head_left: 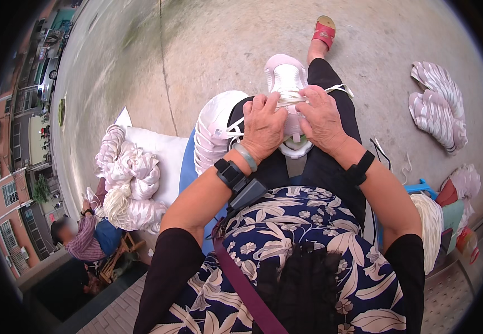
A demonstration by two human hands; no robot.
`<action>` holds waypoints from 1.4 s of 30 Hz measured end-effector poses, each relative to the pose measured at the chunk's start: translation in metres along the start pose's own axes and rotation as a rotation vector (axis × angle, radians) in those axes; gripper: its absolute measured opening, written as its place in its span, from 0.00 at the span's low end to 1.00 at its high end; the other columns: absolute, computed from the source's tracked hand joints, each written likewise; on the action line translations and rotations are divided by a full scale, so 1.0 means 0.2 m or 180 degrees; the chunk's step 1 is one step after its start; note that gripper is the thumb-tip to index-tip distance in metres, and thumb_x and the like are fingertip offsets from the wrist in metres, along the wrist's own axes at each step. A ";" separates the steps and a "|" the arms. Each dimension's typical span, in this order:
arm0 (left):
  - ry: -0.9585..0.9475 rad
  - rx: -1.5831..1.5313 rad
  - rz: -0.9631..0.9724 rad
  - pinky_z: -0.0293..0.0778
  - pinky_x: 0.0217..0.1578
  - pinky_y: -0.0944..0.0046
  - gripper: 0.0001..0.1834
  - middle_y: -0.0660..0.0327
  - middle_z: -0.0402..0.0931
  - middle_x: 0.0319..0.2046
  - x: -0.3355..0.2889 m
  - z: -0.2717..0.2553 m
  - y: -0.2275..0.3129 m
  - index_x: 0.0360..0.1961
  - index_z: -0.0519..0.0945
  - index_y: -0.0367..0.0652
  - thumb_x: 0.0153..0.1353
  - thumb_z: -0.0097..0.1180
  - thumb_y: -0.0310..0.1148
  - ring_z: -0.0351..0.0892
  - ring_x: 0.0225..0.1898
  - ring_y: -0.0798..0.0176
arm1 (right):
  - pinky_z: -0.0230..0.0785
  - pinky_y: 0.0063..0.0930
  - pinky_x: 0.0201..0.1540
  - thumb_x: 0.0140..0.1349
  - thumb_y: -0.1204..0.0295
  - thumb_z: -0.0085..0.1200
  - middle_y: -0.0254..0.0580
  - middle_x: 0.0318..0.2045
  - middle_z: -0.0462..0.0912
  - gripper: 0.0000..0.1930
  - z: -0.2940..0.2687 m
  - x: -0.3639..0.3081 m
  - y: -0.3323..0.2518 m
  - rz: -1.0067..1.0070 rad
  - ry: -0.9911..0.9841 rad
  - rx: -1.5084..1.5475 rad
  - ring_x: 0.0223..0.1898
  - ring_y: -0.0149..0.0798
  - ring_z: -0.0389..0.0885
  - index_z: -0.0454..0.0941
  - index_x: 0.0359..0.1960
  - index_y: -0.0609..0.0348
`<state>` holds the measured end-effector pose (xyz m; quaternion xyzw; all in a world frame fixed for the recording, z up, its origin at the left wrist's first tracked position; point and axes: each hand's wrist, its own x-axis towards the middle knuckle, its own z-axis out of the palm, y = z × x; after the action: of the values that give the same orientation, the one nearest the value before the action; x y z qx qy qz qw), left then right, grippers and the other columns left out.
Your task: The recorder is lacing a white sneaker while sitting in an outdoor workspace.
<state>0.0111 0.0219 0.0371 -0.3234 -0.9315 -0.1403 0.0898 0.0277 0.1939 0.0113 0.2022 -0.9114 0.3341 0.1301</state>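
Note:
A pale pink and white sneaker (284, 69) rests on my lap between my thighs, its toe pointing away from me. White shoelace (289, 99) crosses its upper. My left hand (265, 125) is on the left side of the lacing, fingers curled and closed on the lace. From the right, my right hand (322, 117) pinches the lace near the same spot, thumb and fingers bent. Loose lace ends trail out past both hands. My fingers partly hide the eyelets and the tongue.
Nested pink-and-white shoe uppers (207, 146) stand beside my left thigh. Tied bundles (135, 170) lie on a white sheet (161, 149) farther left. More stacked uppers (439, 108) lie on the concrete at right, near a hank of white laces (428, 225). Another person (88, 239) sits far left.

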 end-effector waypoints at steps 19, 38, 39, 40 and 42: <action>-0.0143 -0.0481 -0.0287 0.60 0.39 0.56 0.03 0.55 0.69 0.41 0.04 0.07 -0.03 0.24 0.76 0.44 0.45 0.54 0.28 0.66 0.42 0.52 | 0.59 0.42 0.49 0.43 0.74 0.50 0.45 0.43 0.72 0.07 0.07 0.02 0.03 -0.0279 0.0130 -0.0541 0.51 0.46 0.66 0.74 0.25 0.61; -0.0200 -0.0249 -0.0677 0.66 0.29 0.55 0.05 0.54 0.70 0.41 0.05 0.09 0.03 0.25 0.75 0.41 0.44 0.51 0.26 0.73 0.34 0.51 | 0.63 0.34 0.42 0.44 0.77 0.51 0.42 0.45 0.73 0.10 0.09 0.01 0.01 0.0116 0.0038 -0.0401 0.45 0.43 0.71 0.73 0.32 0.60; -0.0169 -0.0254 -0.0704 0.66 0.29 0.55 0.05 0.54 0.70 0.41 0.05 0.09 0.03 0.25 0.75 0.41 0.44 0.51 0.26 0.73 0.34 0.51 | 0.63 0.34 0.42 0.44 0.77 0.51 0.42 0.44 0.73 0.10 0.09 0.01 0.01 0.0154 0.0033 -0.0393 0.45 0.43 0.71 0.73 0.32 0.60; -0.0139 -0.0260 -0.0729 0.65 0.29 0.55 0.05 0.54 0.70 0.41 0.05 0.09 0.03 0.25 0.75 0.41 0.44 0.51 0.26 0.73 0.34 0.51 | 0.63 0.34 0.42 0.44 0.77 0.51 0.42 0.44 0.73 0.10 0.09 0.01 0.01 0.0193 0.0029 -0.0386 0.44 0.43 0.71 0.73 0.32 0.60; -0.0128 -0.0253 -0.0626 0.65 0.30 0.56 0.05 0.54 0.70 0.40 0.04 0.10 0.03 0.25 0.75 0.41 0.44 0.51 0.26 0.73 0.34 0.51 | 0.63 0.35 0.42 0.45 0.77 0.51 0.41 0.44 0.73 0.09 0.10 0.02 0.01 0.0220 0.0062 -0.0335 0.44 0.43 0.71 0.73 0.32 0.60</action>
<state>0.0072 0.0362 0.0219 -0.2365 -0.9540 -0.1788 0.0441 0.0219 0.1806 -0.0040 0.1602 -0.9328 0.2919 0.1377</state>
